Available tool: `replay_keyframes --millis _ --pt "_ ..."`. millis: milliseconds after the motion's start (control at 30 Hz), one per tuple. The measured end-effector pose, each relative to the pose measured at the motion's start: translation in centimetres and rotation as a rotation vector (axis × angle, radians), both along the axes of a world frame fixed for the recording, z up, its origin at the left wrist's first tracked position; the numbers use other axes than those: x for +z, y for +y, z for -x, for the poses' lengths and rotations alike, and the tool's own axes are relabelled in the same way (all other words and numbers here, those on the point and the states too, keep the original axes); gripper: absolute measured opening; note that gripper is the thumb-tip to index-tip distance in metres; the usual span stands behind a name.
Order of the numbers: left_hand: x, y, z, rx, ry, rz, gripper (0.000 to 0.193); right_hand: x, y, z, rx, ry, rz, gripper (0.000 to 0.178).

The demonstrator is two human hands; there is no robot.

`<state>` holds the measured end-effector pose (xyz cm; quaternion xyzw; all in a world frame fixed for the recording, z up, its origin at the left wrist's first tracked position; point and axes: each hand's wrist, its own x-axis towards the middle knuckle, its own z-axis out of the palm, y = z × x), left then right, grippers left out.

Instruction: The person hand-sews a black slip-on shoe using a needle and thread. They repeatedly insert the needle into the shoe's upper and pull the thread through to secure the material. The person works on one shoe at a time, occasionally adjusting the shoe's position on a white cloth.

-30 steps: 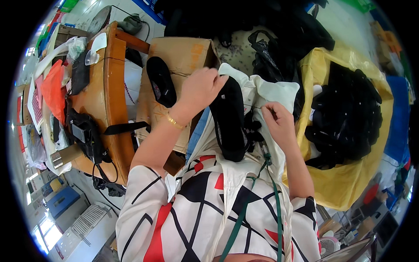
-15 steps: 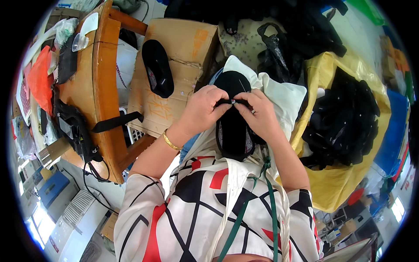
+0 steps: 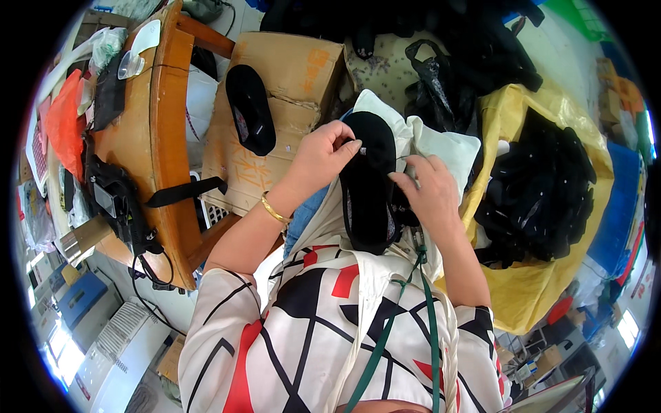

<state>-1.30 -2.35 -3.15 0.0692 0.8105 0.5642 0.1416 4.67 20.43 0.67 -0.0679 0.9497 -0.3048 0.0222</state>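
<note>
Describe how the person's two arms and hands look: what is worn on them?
Both hands are bare, without gloves. The left hand has a thin gold bangle at the wrist. The right hand shows no jewellery. Short sleeves are white with black lines and red patches.

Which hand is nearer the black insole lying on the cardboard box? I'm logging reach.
Left. The left hand is just right of the black insole on the box; the right hand is farther right.

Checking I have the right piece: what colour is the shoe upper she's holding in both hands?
Black; the shoe upper shows best in the head view.
</note>
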Motion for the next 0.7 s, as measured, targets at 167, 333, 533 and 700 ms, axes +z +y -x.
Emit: replay_keyframes --millis 167,333,533,700 --pt "1.9 0.4 -1.3 -0.156 0.529 0.320 0.019 -0.4 1.9 -1.4 -0.025 0.021 -0.127 0.015" --pt "4.1 1.2 -2.0 -0.268 0.563 0.483 0.033 1.7 1.2 -1.3 -0.226 -0.089 0.180 0.016" --pt "2.5 1.8 -2.4 -0.225 0.563 0.593 0.035 -0.7 1.8 -0.4 -0.033 0.055 0.061 0.022" --pt "1.8 1.9 -2.4 -0.208 0.672 0.624 0.028 0.9 -0.5 -1.2 -0.064 -0.007 0.382 0.027"
